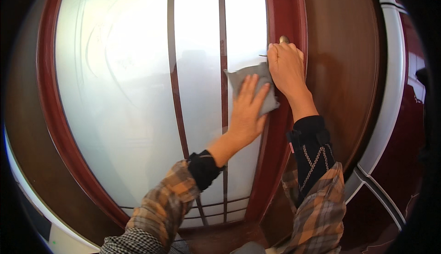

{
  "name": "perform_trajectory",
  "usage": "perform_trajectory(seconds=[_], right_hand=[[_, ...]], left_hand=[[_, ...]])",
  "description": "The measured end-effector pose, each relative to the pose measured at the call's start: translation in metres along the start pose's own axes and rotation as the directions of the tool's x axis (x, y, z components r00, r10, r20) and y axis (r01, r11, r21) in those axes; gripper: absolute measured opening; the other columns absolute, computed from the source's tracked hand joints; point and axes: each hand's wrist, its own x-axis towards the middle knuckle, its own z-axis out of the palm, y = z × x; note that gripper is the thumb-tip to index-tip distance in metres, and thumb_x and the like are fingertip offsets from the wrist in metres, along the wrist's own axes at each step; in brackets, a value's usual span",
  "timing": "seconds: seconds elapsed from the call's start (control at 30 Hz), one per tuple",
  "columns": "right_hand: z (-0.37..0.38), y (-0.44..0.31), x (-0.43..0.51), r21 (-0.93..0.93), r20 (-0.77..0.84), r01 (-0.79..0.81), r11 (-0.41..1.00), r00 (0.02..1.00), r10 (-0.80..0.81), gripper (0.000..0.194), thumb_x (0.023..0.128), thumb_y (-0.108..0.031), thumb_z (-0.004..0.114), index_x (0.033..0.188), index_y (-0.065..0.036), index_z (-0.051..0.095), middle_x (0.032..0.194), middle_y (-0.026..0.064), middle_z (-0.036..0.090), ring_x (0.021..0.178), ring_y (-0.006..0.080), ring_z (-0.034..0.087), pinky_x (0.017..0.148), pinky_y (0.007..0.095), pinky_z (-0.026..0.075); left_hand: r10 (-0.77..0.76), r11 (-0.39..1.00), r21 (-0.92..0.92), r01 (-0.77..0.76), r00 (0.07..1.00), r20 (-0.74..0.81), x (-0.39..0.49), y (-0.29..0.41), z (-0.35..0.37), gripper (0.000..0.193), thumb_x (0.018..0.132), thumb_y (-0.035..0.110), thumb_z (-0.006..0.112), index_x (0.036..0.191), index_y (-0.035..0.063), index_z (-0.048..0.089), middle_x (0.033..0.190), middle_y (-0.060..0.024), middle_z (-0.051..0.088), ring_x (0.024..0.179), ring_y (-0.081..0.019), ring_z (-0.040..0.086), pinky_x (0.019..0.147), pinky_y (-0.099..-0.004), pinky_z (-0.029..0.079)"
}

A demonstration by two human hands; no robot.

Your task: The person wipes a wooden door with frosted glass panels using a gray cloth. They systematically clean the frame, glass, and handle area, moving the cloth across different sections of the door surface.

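Before me stands a door with a frosted glass panel [137, 133] in a dark red frame [284, 9]. My left hand [246, 109] lies with spread fingers on a grey cloth [251, 71], pressing it flat against the right part of the glass and the edge of the frame. Higher and to the right, my right hand [286, 61] is closed around the metal door handle [284, 39]; most of the handle is hidden by the fingers. Both forearms wear black cuffs and plaid sleeves.
Dark strips [175, 99] cross the glass. Brown wooden panels [339, 64] flank the frame on both sides. At the far right is a dark red, glossy cabinet-like surface [396, 133] with pale edging. A reddish-brown sill [220, 235] runs below the door.
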Motion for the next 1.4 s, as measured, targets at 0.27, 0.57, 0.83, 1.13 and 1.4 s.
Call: perform_trajectory(seconds=[0.27,0.57,0.83,1.13,1.4], right_hand=[[-0.006,0.01,0.002,-0.018,0.132,-0.007,1.0,0.991,0.009,0.045,0.108,-0.026,0.04,0.081,0.001,0.064,0.089,0.0185,0.066,0.096,0.0376,0.059,0.098,0.0509,0.043],[-0.017,0.012,0.005,0.072,0.238,-0.092,0.993,0.968,0.073,0.041,0.11,-0.028,0.041,0.102,0.001,0.07,0.106,0.0188,0.069,0.106,0.0378,0.059,0.102,0.0476,0.044],[-0.098,-0.011,-0.042,0.114,-0.165,-0.084,0.99,0.981,0.102,0.033,0.104,-0.014,0.055,0.131,-0.001,0.067,0.141,0.0163,0.063,0.133,0.0298,0.056,0.115,0.0395,0.04],[-0.209,-0.028,-0.16,-0.547,-0.219,-0.03,0.836,0.97,-0.108,0.028,0.098,-0.003,0.052,0.121,0.003,0.066,0.15,0.0223,0.055,0.147,0.0437,0.04,0.12,0.0553,0.028],[-0.218,-0.016,-0.177,-0.772,-0.027,-0.034,0.634,0.999,0.022,0.042,0.092,-0.011,0.066,0.134,-0.007,0.066,0.161,0.0191,0.046,0.154,0.0403,0.034,0.125,0.0589,0.013]], left_hand=[[0.202,0.898,0.193,-0.396,0.759,0.618,-0.074,0.014,0.061,0.055,0.093,0.015,0.059,0.147,0.0041,0.055,0.146,-0.0069,0.058,0.139,-0.0214,0.051,0.129,-0.0605,0.011],[0.198,0.946,0.028,-0.321,0.648,0.736,-0.084,0.009,0.037,0.058,0.087,0.01,0.065,0.144,0.0079,0.056,0.144,-0.0097,0.058,0.139,-0.0236,0.05,0.13,-0.0612,0.011],[0.201,0.847,0.265,-0.46,0.739,0.643,-0.047,0.012,0.032,0.069,0.086,0.01,0.069,0.152,0.0037,0.049,0.162,-0.014,0.043,0.146,-0.0225,0.045,0.129,-0.0572,0.011],[0.137,0.966,-0.259,-0.004,0.857,0.496,-0.036,0.017,0.036,0.059,0.086,-0.002,0.064,0.144,0.006,0.053,0.151,-0.0192,0.053,0.141,-0.0352,0.049,0.124,-0.0534,0.03],[-0.052,0.776,-0.629,0.033,0.999,-0.013,0.067,0.082,0.1,0.071,0.096,0.0,0.061,0.161,0.0062,0.032,0.168,-0.0263,0.025,0.156,-0.0462,0.022,0.127,-0.0499,0.023]])
